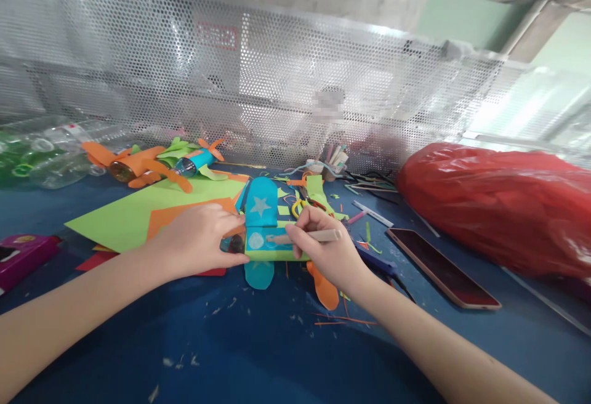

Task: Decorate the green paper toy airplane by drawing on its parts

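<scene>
A toy plane made from a plastic bottle wrapped in blue and green paper lies on its side before me. Its blue wing carries a silver star, and a filled whitish circle shows on the blue body panel. My left hand is closed round the bottle's neck end, thumb below and fingers above. In my right hand is a pale marker pen, its tip on the blue panel right of the circle, at a fainter round mark. An orange tail piece pokes out under my right hand.
Green paper sheets, scissors with yellow handles and paper scraps lie around. Behind stand other bottle planes and clear bottles. On the right are a phone, a blue glue gun and a red plastic bag.
</scene>
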Tool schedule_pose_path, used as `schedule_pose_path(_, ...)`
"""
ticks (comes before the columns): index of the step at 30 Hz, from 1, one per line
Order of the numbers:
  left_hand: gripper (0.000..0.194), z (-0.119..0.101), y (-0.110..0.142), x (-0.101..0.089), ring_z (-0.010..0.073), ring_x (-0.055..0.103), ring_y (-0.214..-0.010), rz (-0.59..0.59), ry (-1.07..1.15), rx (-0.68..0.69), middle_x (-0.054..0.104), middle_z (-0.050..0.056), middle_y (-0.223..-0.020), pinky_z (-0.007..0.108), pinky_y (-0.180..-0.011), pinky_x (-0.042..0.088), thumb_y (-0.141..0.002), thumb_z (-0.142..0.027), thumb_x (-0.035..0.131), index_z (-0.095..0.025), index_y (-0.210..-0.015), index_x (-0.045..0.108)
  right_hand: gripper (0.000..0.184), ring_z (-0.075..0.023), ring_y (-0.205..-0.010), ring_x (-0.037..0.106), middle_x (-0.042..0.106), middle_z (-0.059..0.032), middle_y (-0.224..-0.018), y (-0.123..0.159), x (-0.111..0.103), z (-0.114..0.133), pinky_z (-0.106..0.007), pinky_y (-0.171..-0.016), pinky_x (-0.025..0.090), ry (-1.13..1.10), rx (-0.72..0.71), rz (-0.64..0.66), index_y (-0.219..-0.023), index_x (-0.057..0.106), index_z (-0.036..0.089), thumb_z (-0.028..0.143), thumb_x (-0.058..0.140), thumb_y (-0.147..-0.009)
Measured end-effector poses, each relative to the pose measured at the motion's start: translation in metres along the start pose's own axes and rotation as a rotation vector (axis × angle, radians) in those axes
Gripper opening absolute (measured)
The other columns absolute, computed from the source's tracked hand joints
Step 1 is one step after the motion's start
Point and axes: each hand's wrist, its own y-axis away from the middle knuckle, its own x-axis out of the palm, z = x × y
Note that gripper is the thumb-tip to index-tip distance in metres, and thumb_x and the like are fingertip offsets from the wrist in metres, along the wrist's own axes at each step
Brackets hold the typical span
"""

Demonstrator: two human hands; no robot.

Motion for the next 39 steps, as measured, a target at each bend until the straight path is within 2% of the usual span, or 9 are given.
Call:
schedule_pose_path(4,0.037,0.0004,0.0007,0.0001,0.0304,0.071,-0.087,-0.003,0.005,-0.003,0.078,0.008,-0.093,0.04,-0.073,0.055,-0.092,-0.053,0.071,-0.02,-0.11,0.075,0.029,-0.0112,-0.05,0.052,0.053,0.008,-0.056,-0.0002,0.0,-0.0013,-0.028,-0.056,0.046,-0.024,0.002,-0.011,-0.073,0.047,0.026,0.04,0.069,-0.086)
schedule_pose_path(11,0.036,-0.0007,0.0003,-0.0015,0.0288,0.07,-0.088,0.023,-0.007,-0.013,0.079,0.007,-0.095,0.038,-0.074,0.053,-0.093,-0.051,0.07,-0.02,-0.111,0.074,0.028,-0.0112,-0.049,0.049,0.054,0.0068,-0.053,-0.0003,-0.002,0.0006,-0.026,-0.053,0.04,0.013,-0.018,-0.025,-0.07,0.046,0.026,0.036,0.067,-0.086)
schedule_pose_path(16,0.033,-0.0038,-0.0005,-0.0045,0.0282,0.069,-0.087,0.032,-0.003,-0.023,0.078,0.007,-0.094,0.037,-0.073,0.052,-0.092,-0.05,0.073,-0.019,-0.105,0.074,0.029,-0.0117,-0.05,0.05,0.054,0.0069,-0.054,0.0001,-0.0013,0.0015,-0.027,-0.055,0.043,0.007,-0.008,-0.028,-0.071,0.047,0.026,0.036,0.068,-0.087)
schedule_pose_path(34,0.04,0.0003,0.0005,-0.0013,0.0301,0.07,-0.09,0.022,0.003,-0.008,0.08,0.008,-0.097,0.04,-0.075,0.054,-0.094,-0.054,0.068,-0.02,-0.115,0.074,0.03,-0.0118,-0.052,0.051,0.053,0.0073,-0.056,-0.0009,-0.0006,-0.0039,-0.028,-0.058,0.046,0.004,-0.029,-0.015,-0.072,0.046,0.026,0.039,0.068,-0.088)
schedule_pose_path(39,0.039,-0.0007,-0.0004,-0.0018,0.0316,0.07,-0.089,0.027,0.017,-0.007,0.079,0.009,-0.095,0.041,-0.075,0.054,-0.093,-0.053,0.069,-0.019,-0.11,0.075,0.031,-0.0117,-0.052,0.051,0.054,0.0069,-0.056,-0.001,-0.0012,-0.0027,-0.027,-0.057,0.044,0.017,-0.035,-0.006,-0.073,0.046,0.025,0.039,0.068,-0.089)
